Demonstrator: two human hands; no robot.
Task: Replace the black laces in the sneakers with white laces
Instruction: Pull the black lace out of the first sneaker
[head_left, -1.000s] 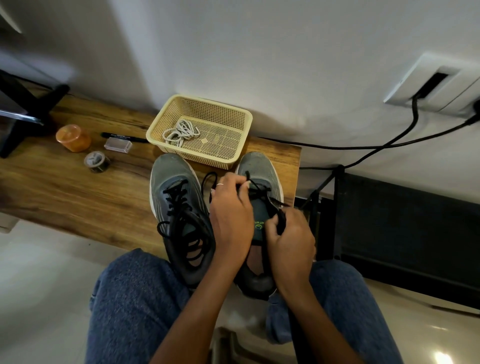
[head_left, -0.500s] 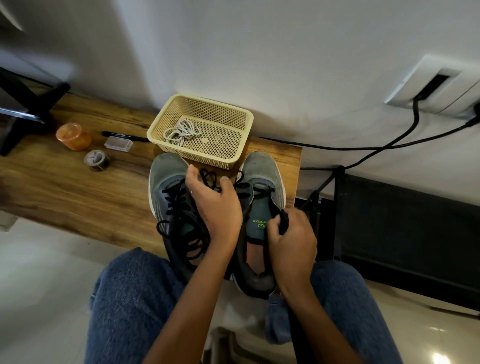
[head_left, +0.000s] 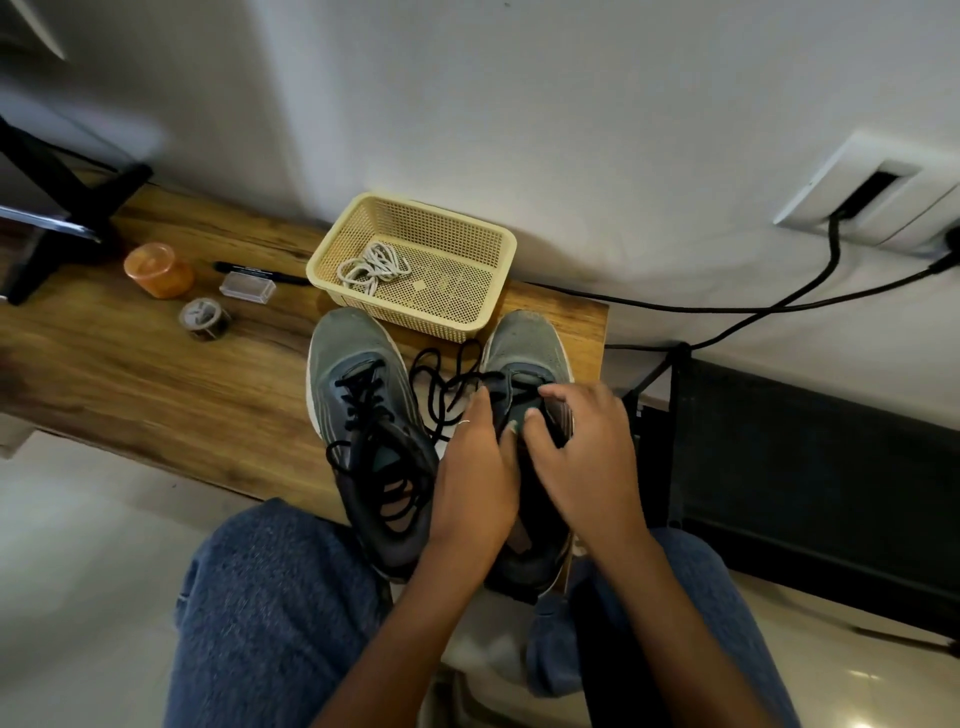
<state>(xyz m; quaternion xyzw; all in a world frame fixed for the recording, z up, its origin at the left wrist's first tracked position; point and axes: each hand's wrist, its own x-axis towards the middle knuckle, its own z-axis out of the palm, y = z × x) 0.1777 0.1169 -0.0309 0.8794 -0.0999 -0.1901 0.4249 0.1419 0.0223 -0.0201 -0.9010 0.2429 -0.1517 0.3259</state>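
Right hand (head_left: 582, 457) has shifted from heel to eyelets; both hands pinch the black lace (head_left: 441, 384); loose loops beyond left hand (head_left: 475, 478): right sneaker (head_left: 524, 343) nearly unlaced.

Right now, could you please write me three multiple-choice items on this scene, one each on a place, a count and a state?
1. Where do the white laces lie?
A. in the yellow basket
B. on the floor
C. across the person's knees

2. How many sneakers stand on the wooden table?
A. one
B. two
C. three

3. What is the state of the left sneaker?
A. bare of laces
B. laced in white
C. laced in black

Answers: 1 A, the pale coil sits inside the mesh; 2 B, a grey pair stands side by side; 3 C, black lace crosses its eyelets, while both hands work on the right sneaker.
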